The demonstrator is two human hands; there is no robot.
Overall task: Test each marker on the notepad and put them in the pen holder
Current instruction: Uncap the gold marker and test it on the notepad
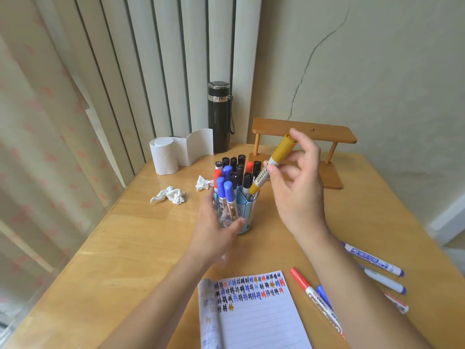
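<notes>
My right hand (295,182) holds a capped yellow marker (273,163) tilted, its lower end at the rim of the clear blue pen holder (245,212). The fingers of my left hand (214,225) wrap the holder's near left side. Several black, blue and red markers stand in the holder. The open lined notepad (256,313) lies at the near edge, with rows of coloured test marks across its top. To the notepad's right, a red marker (310,289) and a blue marker (323,295) lie beside my right forearm. Two blue markers (375,259) and another red one (397,303) lie beyond it.
Two crumpled tissues (169,195) lie left of the holder, with a toilet paper roll (164,158) and a black flask (219,117) behind. A small wooden shelf (305,133) stands at the back right. A curtain hangs on the left.
</notes>
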